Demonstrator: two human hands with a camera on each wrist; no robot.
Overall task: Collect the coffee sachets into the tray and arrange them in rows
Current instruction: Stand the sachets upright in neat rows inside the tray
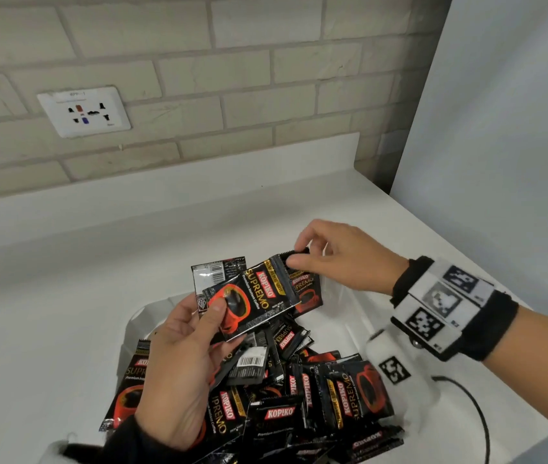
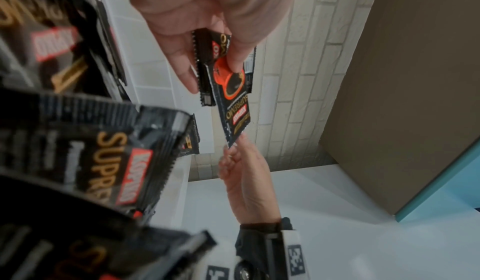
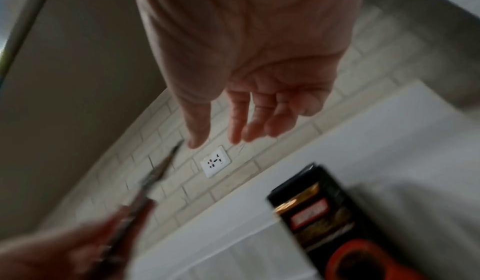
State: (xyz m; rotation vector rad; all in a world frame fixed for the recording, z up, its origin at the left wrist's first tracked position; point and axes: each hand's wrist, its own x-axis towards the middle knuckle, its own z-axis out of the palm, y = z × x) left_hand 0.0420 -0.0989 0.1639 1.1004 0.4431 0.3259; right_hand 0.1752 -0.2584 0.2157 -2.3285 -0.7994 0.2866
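- Closest to the camera there's a loose heap of black foil Kopiko Supremo coffee sachets (image 1: 302, 396) with red cups and gold lettering. They lie every which way, some face up, some showing barcodes, long axes pointing all over the place, no rows at all.
- The heap sits in a clear, glossy plastic tray (image 1: 349, 326) on the white countertop (image 1: 65, 296). One sachet hangs over the tray's left edge.
- The left hand (image 1: 182, 366) is palm up over the heap and holds a small fan of sachets, thumb pressed on the printed face of the front sachet (image 1: 252, 296), fingers curled behind.
- That front sachet is face up, long axis running diagonally from near-left to far-right, red cup end at the thumb, gold end toward the other hand. Behind it a sachet shows its barcode back.
- The right hand (image 1: 339, 259) comes in from the right, thumb and forefinger pinching the serrated top edge of another sachet (image 1: 306, 289) tucked behind the front one. In the right wrist view it's too blurry to see that grip.
- A black strap with a black-and-white patterned marker block (image 1: 440, 309) is on the right wrist, and a thin black cable (image 1: 476, 410) loops on the counter below it.
- Farther back is the pale brick wall (image 1: 199, 78) with a white multi-pin wall socket (image 1: 84, 111), and a plain white panel (image 1: 500, 112) on the right.
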